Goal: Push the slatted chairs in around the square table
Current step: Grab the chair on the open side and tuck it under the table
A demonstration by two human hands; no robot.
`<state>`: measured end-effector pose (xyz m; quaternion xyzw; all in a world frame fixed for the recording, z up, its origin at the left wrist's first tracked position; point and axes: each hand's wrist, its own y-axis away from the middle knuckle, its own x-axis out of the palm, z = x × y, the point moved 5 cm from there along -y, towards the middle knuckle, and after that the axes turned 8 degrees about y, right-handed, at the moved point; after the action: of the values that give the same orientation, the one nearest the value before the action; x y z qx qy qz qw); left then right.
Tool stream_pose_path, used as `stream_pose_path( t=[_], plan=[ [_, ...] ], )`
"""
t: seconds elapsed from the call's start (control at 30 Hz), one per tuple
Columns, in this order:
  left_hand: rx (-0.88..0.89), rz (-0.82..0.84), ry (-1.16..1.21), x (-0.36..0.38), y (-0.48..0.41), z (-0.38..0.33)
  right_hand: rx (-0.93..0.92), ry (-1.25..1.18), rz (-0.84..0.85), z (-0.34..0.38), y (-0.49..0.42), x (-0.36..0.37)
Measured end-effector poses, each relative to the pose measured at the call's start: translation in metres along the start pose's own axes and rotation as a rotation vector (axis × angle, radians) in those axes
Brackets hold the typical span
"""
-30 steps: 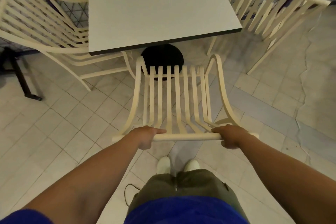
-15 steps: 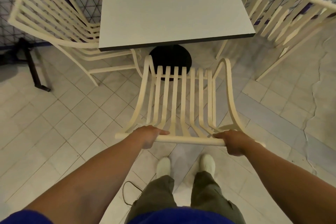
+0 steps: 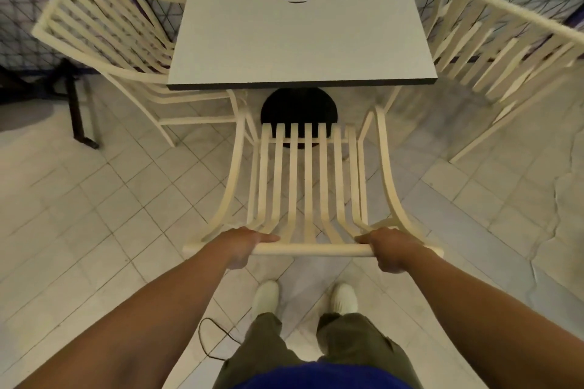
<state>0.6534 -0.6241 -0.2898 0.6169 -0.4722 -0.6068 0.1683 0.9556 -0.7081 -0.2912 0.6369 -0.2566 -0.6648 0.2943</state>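
While I stand behind it, my left hand (image 3: pixel 241 246) and right hand (image 3: pixel 390 248) are both closed around the top rail (image 3: pixel 313 250) of the nearest slatted chair (image 3: pixel 308 183), fingers curled over the bar. The left hand holds it toward the 9 o'clock end and the right toward the 3 o'clock end. Both are level, so neither is nearer the work.

The rail's long axis runs 9 to 3 o'clock, square across my body. From my hands the chair stretches away to 12 o'clock. Its slats run 6 to 12, and the seat's front edge points at the square bench (image 3: pixel 300 41). That edge sits over the bench's round black base (image 3: pixel 298 107), and it seems to stop just short of the bench's near edge, so I judge the seat is not yet tucked under.

The chair looks centred on the bench and in line with it. I judge that a straight, even push toward 12 o'clock is what the next move needs, with no twist.

A second slatted chair (image 3: pixel 104 28) stands at 10 o'clock and a third (image 3: pixel 505 41) at 2 o'clock. Each stands at an angle beside the bench. The nearest chair's front corners come close to both of them.
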Motion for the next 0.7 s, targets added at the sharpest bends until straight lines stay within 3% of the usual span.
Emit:
stream_pose_path(
  t=[0.33,0.7],
  plan=[
    [-0.06,-0.265,0.036,-0.006,0.002,0.003,-0.079,-0.011,0.031,-0.023,-0.013,-0.018],
    [0.043,-0.146,-0.006,-0.016,-0.009,0.026,0.072,-0.035,-0.021,-0.028,-0.019,-0.007]
  ],
)
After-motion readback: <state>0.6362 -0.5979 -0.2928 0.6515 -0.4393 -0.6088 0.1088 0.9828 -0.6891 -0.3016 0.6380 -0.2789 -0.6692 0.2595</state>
